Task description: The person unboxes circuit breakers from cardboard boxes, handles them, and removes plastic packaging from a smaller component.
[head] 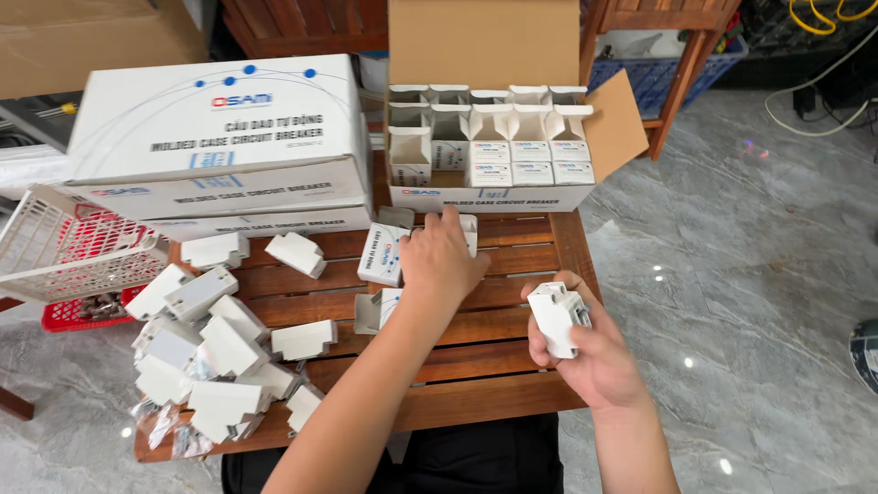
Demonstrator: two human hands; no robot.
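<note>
Wooden table (512,357); left hand (442,261) hides small carton (382,254), perhaps gripping; right hand (590,352) holds breaker (558,318).

Matt plastic breaker (557,318); slatted wood table (476,366)

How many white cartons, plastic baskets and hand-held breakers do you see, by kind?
Closed white cartons: 2
Open white carton: 1
White basket: 1
Red basket: 1
Hand-held white breaker: 1
Total: 6
</note>
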